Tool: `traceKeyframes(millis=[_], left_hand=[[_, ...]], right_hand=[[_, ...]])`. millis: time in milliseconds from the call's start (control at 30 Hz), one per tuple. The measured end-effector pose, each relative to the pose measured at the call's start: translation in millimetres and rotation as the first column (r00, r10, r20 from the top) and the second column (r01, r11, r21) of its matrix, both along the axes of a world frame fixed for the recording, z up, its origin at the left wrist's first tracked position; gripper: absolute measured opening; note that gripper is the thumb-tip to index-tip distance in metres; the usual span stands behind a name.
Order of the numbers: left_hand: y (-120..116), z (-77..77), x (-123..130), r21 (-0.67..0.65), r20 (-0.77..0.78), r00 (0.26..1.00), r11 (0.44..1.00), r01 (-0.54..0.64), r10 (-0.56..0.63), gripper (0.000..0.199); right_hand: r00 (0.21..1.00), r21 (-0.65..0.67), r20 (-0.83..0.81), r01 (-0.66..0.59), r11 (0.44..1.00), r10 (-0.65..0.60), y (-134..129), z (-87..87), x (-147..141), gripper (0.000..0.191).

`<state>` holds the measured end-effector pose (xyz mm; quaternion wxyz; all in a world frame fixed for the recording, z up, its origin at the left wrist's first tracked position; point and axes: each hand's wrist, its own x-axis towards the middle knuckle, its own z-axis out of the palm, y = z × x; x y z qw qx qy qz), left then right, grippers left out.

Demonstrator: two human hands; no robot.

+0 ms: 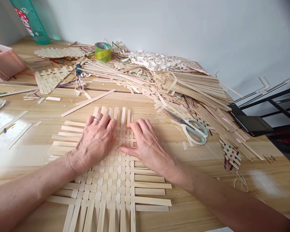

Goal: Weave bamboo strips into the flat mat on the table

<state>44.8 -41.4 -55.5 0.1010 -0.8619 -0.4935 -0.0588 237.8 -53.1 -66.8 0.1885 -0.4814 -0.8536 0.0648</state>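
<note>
A woven mat of pale flat strips (106,183) lies on the wooden table, with loose strip ends sticking out on every side. My left hand (96,138), a ring on one finger, rests on the mat's upper left part with its fingers curled down; what its fingertips hold, if anything, is hidden. On the upper right part of the weave is my right hand (145,141). Its thumb and fingers are apart, touching the strips, and nothing shows gripped between them.
White-handled scissors (194,130) lie right of the mat. Behind are piles of loose strips (198,87), a yellow-green tape roll (102,51), a teal bottle (32,22) and a pink basket (7,62). A dark phone (253,124) is at the right, near a small woven piece (230,153).
</note>
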Motion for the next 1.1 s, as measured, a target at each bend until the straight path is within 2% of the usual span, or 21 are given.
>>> traceKeyframes(millis=[267,433,633,1100], left_hand=[[2.2,-3.6,0.3,0.039,0.037,0.998,0.998,0.056,-0.058,0.010],[3.9,-5.4,-0.7,0.042,0.079,0.991,0.993,0.108,-0.111,0.013],[4.6,-5.2,-2.0,0.058,0.091,0.987,0.990,0.125,-0.130,0.014],[6.1,-3.4,-0.7,0.083,0.070,0.982,0.982,0.168,-0.174,0.012]], right_hand=[[1.000,-0.055,-0.017,-0.015,0.998,0.014,2.8,0.7,0.0,0.056],[0.998,-0.036,-0.032,-0.046,0.998,0.045,3.0,-0.4,0.1,0.054],[0.998,-0.034,-0.051,-0.040,0.999,0.039,0.8,-0.9,-0.1,0.047],[0.998,-0.051,-0.035,-0.056,0.997,0.055,2.6,0.8,-2.6,0.046]])
